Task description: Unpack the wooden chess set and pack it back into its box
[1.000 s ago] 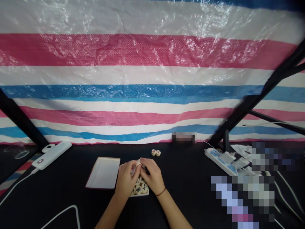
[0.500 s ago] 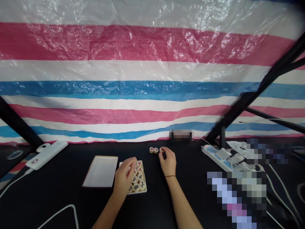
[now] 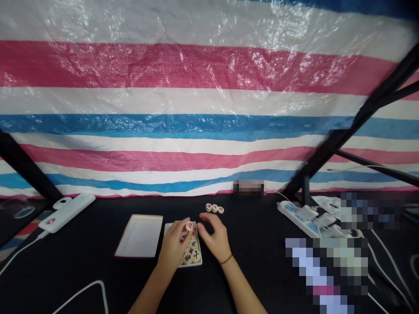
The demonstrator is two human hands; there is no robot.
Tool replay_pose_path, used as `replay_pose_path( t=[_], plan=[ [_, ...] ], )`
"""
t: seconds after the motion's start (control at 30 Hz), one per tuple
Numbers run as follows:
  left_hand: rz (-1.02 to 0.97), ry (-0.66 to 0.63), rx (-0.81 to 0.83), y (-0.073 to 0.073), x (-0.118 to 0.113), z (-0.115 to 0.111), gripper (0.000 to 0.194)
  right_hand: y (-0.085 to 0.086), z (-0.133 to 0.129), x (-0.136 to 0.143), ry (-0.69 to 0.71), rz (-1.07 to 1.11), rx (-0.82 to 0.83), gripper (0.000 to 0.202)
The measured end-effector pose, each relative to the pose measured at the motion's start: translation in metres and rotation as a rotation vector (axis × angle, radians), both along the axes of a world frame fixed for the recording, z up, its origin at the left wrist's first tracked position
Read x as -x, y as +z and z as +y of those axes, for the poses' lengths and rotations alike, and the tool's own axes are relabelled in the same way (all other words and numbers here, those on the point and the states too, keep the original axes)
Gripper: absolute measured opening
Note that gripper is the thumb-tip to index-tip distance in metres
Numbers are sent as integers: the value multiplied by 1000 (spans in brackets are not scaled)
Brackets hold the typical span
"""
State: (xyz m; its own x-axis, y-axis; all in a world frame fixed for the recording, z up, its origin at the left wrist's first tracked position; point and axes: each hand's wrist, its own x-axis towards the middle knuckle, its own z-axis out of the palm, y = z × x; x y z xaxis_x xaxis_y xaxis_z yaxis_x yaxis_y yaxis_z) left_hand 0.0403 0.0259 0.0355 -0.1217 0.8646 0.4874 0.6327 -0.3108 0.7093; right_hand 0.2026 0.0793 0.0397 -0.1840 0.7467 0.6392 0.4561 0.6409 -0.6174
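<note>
My left hand (image 3: 174, 241) pinches a round xiangqi piece (image 3: 189, 225) with a red character, just above the white box (image 3: 200, 263). Inside the box lie several more pieces with black and red characters; my left hand hides part of them. My right hand (image 3: 215, 235) hovers at the box's right side, thumb and fingers apart, holding nothing. Beyond it, three red-marked xiangqi pieces (image 3: 214, 208) rest in a short row on the black table.
A shallow white box lid (image 3: 139, 236) lies left of the box. A white device (image 3: 67, 213) with a cable stands at the far left. On the right are a power strip (image 3: 299, 220) and loose cables. A striped sheet (image 3: 183, 100) hangs behind the table.
My right hand has let go of the third piece in the row and moved left toward the box. A red-marked piece now shows in my left fingers.
</note>
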Motion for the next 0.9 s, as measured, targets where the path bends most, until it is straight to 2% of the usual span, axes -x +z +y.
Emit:
replay_pose_path(
  t=[0.07,0.2,0.3,0.43,0.47,0.53,0.63,0.8,0.9],
  plan=[
    [33,-26,-8,-2,2,0,30,7,-16,17,139,-4,34,21],
    [116,-61,-21,-1,5,1,32,7,-21,31,143,50,86,17],
    [176,-34,-39,2,5,1,32,-3,-1,11,15,75,79,21],
    [210,-15,-42,5,7,1,34,-27,37,-37,-391,67,74,27],
    [209,-17,-39,5,8,2,33,-34,45,-48,-457,35,66,30],
    [201,-17,-32,5,10,2,31,-44,57,-62,-484,-41,55,32],
    [186,-14,-28,4,12,1,30,-51,63,-66,-483,-123,74,31],
    [172,-11,-4,4,12,-1,31,-49,59,-56,-497,-278,215,25],
    [172,-4,28,5,11,-1,31,-47,57,-55,-502,-318,221,24]
  ],
)
